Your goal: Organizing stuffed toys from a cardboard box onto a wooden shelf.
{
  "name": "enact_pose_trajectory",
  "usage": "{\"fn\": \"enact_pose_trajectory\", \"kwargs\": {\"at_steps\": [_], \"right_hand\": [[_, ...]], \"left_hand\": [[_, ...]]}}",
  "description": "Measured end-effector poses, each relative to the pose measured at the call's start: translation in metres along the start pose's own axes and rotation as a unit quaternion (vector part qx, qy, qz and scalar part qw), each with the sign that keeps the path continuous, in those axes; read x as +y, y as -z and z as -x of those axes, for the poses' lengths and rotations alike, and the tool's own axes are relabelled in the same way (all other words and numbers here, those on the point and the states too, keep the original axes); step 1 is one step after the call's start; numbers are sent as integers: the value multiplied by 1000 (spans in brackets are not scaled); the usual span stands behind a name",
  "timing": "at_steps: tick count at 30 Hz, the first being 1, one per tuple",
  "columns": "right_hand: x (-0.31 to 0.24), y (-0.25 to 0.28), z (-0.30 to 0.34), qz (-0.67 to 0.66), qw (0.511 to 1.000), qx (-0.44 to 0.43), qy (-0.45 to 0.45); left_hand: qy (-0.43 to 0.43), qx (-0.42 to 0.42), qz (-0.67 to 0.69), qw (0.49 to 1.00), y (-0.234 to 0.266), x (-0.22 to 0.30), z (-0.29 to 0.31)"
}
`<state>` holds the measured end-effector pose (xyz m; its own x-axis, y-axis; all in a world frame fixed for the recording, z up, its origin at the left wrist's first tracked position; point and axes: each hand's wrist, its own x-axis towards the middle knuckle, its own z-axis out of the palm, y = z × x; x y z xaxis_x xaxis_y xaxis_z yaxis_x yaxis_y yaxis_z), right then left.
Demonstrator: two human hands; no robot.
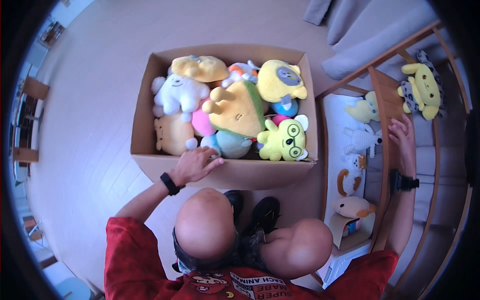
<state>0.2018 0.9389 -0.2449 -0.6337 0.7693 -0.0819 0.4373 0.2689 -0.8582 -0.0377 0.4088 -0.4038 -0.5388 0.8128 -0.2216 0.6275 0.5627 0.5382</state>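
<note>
A big cardboard box (225, 172) full of plush toys stands in front of my knees. My left hand (196, 165) rests on its near rim, fingers spread and touching the edge beside a blue-grey round plush (233, 145). Close by in the box are a tan plush (175, 134), a yellow avocado-shaped plush (237, 111) and a lime plush with glasses (285, 140). At the right, my right hand (403, 134) reaches to the wooden shelf, empty with its fingers apart. Just beyond it sits a yellow long-eared plush (425, 90) on the upper shelf.
On the lower level of the wooden rack (381, 125) sit a pale green plush (365, 107), a striped plush (361, 140), a white-and-brown plush (351, 175) and a beige plush (351, 206) above a small carton (340, 231). Grey curtains (375, 35) hang behind.
</note>
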Motion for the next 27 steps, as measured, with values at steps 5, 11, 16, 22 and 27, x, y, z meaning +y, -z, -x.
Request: {"fn": "enact_pose_trajectory", "kwargs": {"at_steps": [5, 11, 16, 22, 27], "right_hand": [[-12, -54, 38, 51, 986, -128, 97], [-41, -126, 78, 40, 953, -278, 110], [-26, -196, 106, 0, 909, -406, 93], [-11, -246, 119, -30, 870, -486, 79], [-45, -273, 125, -101, 864, -493, -13]], "left_hand": [[62, 59, 73, 994, 36, -27, -35], [-16, 152, 71, 986, 48, -44, -114], [159, 36, 257, 953, 57, -14, -139], [87, 99, 373, 918, 106, 5, -86], [9, 165, 544, 823, 147, 42, -43]]}}
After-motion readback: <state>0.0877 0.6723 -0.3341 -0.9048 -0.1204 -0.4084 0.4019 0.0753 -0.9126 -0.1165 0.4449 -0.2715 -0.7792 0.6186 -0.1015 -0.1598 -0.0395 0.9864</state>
